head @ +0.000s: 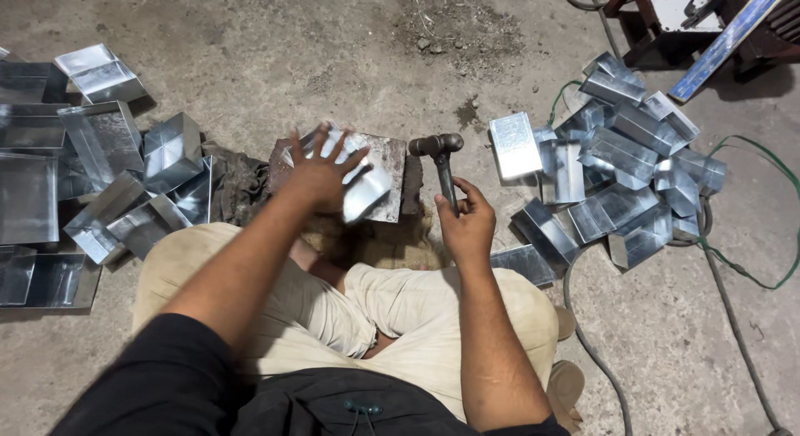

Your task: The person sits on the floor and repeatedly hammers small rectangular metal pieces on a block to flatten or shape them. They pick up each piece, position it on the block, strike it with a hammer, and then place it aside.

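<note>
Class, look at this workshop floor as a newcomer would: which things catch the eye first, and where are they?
In the centre, the left hand spreads over a bent metal sheet on a flat block, while the right hand grips a hammer beside it. Heaps of shiny folded metal boxes lie on the concrete at the left and right.

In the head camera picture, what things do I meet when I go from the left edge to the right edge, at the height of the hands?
Pile of sheet-metal boxes → dark rag → left hand on a metal piece → hammer in the right hand → heap of folded metal pieces → green cable.
</note>
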